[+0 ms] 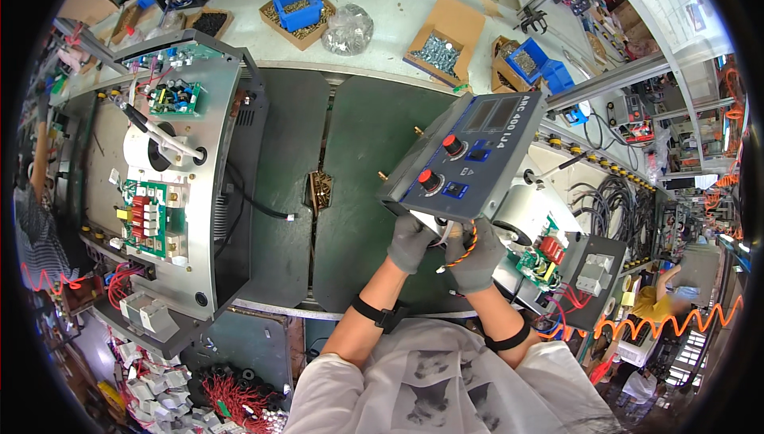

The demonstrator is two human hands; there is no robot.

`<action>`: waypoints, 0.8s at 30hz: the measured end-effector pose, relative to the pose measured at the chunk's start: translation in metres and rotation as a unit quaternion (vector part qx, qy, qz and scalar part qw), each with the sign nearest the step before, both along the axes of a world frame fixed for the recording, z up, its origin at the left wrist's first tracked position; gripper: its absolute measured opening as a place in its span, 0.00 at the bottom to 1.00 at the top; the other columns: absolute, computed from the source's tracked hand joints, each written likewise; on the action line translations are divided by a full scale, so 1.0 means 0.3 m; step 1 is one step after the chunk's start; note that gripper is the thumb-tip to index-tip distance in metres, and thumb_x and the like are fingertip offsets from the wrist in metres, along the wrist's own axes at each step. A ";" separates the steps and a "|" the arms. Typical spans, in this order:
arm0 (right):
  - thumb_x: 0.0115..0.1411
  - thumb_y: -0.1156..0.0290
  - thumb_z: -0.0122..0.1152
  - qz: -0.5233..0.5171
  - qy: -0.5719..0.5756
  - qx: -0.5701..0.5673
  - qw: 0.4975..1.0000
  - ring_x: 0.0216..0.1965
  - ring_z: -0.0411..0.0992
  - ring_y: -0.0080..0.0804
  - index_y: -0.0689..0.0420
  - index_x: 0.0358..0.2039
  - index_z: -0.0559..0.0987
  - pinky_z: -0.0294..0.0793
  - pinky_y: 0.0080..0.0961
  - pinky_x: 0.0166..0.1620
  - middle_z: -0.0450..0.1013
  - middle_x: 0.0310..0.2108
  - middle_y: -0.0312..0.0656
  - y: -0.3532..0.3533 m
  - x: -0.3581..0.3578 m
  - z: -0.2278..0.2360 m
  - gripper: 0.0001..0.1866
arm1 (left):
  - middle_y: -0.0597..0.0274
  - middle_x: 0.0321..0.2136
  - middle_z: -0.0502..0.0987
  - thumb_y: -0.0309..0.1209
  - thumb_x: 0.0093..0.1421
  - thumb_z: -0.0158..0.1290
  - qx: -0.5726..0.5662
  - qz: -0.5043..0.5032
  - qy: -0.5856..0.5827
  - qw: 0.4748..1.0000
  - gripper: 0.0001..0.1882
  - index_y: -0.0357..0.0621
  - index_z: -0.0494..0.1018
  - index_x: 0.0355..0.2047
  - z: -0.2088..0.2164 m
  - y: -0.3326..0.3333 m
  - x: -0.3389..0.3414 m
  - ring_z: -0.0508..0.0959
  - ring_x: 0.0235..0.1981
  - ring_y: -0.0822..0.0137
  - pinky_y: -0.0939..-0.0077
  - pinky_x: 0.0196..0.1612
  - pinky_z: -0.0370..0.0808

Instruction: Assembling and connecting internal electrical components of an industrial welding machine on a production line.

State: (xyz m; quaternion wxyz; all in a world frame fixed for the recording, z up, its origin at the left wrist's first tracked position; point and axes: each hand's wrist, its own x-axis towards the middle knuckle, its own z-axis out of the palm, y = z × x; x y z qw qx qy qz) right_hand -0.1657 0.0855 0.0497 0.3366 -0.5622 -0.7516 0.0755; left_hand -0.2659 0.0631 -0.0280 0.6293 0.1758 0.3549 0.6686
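A dark grey welding machine front panel (475,138) with two red-topped knobs tilts in front of the machine on my right. My gloved left hand (409,244) is closed at the panel's lower edge, its fingertips partly hidden beneath it. Beside it, my gloved right hand (477,259) is closed around twisted orange-and-black wires (463,256) whose white plug end hangs free. A pale lead (446,232) shows between both hands under the panel. Behind the panel, the machine's open chassis holds a green circuit board (536,269) with red parts.
Another open welding machine (199,219) stands on the left. Several brass pieces (320,189) lie in the gap between the dark mats. Boxes of screws (437,55) and a blue bin (298,9) line the back bench. An orange coiled hose (660,324) stretches at right.
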 end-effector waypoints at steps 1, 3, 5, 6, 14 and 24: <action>0.52 0.69 0.60 -0.001 -0.009 -0.008 1.000 0.12 0.65 0.28 0.59 0.26 0.74 0.63 0.22 0.18 0.65 0.12 0.39 0.002 0.001 0.004 0.07 | 0.59 0.31 0.78 0.18 0.51 0.45 0.023 -0.042 0.103 0.993 0.12 0.31 0.74 0.36 0.004 -0.001 -0.023 0.77 0.32 0.72 0.79 0.36 0.73; 0.50 0.70 0.60 -0.017 0.007 -0.025 1.000 0.15 0.67 0.38 0.59 0.22 0.71 0.65 0.28 0.19 0.66 0.14 0.43 0.003 -0.001 0.014 0.08 | 0.60 0.36 0.77 0.16 0.47 0.45 0.042 -0.115 0.184 0.975 0.17 0.31 0.73 0.40 0.020 -0.015 -0.057 0.77 0.34 0.70 0.79 0.37 0.73; 0.49 0.70 0.60 -0.008 0.016 -0.022 1.000 0.15 0.68 0.40 0.59 0.21 0.70 0.65 0.29 0.20 0.66 0.15 0.44 0.000 0.000 0.027 0.09 | 0.60 0.36 0.77 0.17 0.49 0.45 0.056 -0.096 0.090 0.990 0.17 0.32 0.72 0.40 0.049 -0.032 -0.058 0.76 0.34 0.70 0.79 0.37 0.73; 0.49 0.70 0.60 -0.020 0.014 -0.035 0.999 0.16 0.68 0.41 0.58 0.20 0.70 0.65 0.31 0.20 0.66 0.15 0.44 0.000 -0.001 0.031 0.09 | 0.60 0.37 0.77 0.18 0.50 0.46 0.066 -0.086 0.000 0.994 0.16 0.33 0.72 0.41 0.064 -0.037 -0.055 0.76 0.34 0.71 0.80 0.37 0.72; 0.51 0.67 0.62 -0.009 0.018 -0.022 1.000 0.16 0.68 0.40 0.57 0.20 0.72 0.66 0.31 0.19 0.67 0.16 0.43 0.000 0.017 0.019 0.10 | 0.63 0.31 0.76 0.20 0.56 0.48 0.062 -0.045 0.167 0.983 0.09 0.33 0.72 0.38 0.077 -0.048 -0.027 0.74 0.31 0.73 0.76 0.36 0.72; 0.53 0.60 0.63 -0.025 0.012 -0.047 0.998 0.15 0.68 0.36 0.54 0.22 0.74 0.65 0.30 0.20 0.67 0.14 0.38 -0.010 0.047 0.021 0.12 | 0.64 0.30 0.75 0.21 0.58 0.48 -0.033 -0.048 0.294 0.954 0.07 0.34 0.74 0.36 0.009 -0.074 -0.041 0.72 0.32 0.76 0.79 0.36 0.70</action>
